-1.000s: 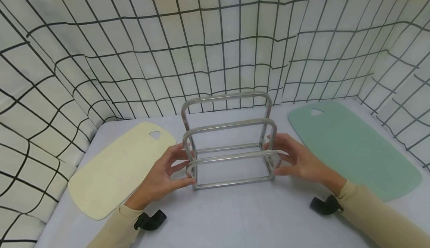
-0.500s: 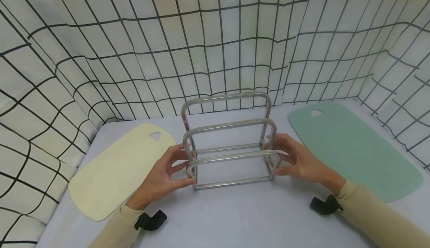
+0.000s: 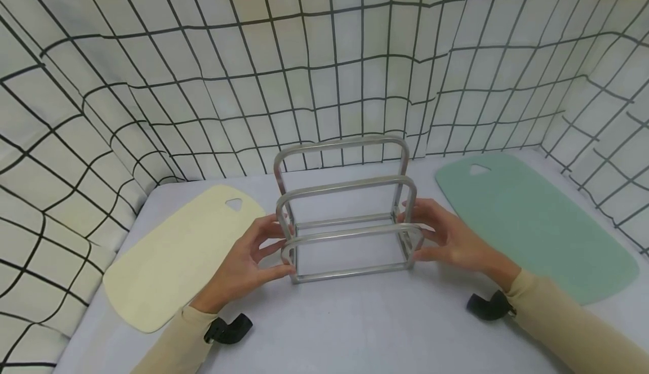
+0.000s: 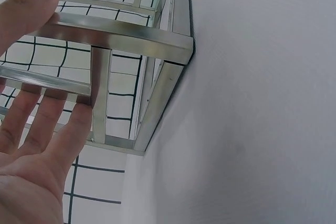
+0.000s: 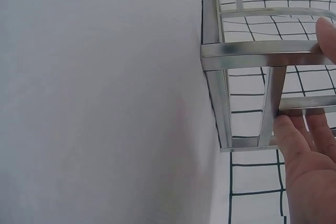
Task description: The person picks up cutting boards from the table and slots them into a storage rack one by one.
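A silver metal rack (image 3: pixel 350 185) with three upright hoops of rising height stands in the middle in the head view. My left hand (image 3: pixel 240 267) grips its left side, thumb on the front frame and fingers along the side bars. On the opposite side, my right hand (image 3: pixel 453 241) holds the rack in the same way. In the left wrist view the thumb lies over one metal bar and the fingertips curl behind another. The right wrist view shows the fingertips behind a side bar, the thumb partly cut off by the frame edge.
A cream cutting board (image 3: pixel 177 255) lies flat to the left, a mint green cutting board (image 3: pixel 532 227) to the right. Both rest on the pale tabletop (image 3: pixel 355 329). White cloth walls (image 3: pixel 350 75) with a black grid enclose the back and sides.
The rack has shifted very slightly upward in the head view, with both hands still gripping its sides. Both cutting boards have stayed in place.
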Motion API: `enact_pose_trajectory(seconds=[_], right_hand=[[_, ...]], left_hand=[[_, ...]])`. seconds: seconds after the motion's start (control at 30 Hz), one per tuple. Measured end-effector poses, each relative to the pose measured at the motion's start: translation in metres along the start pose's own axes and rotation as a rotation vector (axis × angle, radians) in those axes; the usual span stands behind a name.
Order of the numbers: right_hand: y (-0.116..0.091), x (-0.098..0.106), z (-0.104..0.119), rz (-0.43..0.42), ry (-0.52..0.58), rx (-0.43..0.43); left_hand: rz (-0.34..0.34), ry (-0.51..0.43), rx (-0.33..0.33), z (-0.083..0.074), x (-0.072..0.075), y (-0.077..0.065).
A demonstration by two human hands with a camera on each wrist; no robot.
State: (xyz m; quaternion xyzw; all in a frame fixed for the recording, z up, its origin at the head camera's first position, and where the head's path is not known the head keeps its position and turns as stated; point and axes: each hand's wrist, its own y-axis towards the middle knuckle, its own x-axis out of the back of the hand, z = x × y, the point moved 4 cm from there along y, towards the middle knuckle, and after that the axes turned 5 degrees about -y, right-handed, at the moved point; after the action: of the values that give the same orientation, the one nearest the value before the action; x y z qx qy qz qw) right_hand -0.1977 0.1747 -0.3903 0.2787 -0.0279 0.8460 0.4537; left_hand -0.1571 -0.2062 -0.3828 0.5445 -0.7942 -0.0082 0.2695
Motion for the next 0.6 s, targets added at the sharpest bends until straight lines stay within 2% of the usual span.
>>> enact_pose_trajectory(seconds=[0.6], right_hand=[[0.0036, 0.0010, -0.0033, 0.009, 0.014, -0.012]], left_hand=[[-0.008, -0.019, 0.002, 0.0010, 0.0015, 0.0016]])
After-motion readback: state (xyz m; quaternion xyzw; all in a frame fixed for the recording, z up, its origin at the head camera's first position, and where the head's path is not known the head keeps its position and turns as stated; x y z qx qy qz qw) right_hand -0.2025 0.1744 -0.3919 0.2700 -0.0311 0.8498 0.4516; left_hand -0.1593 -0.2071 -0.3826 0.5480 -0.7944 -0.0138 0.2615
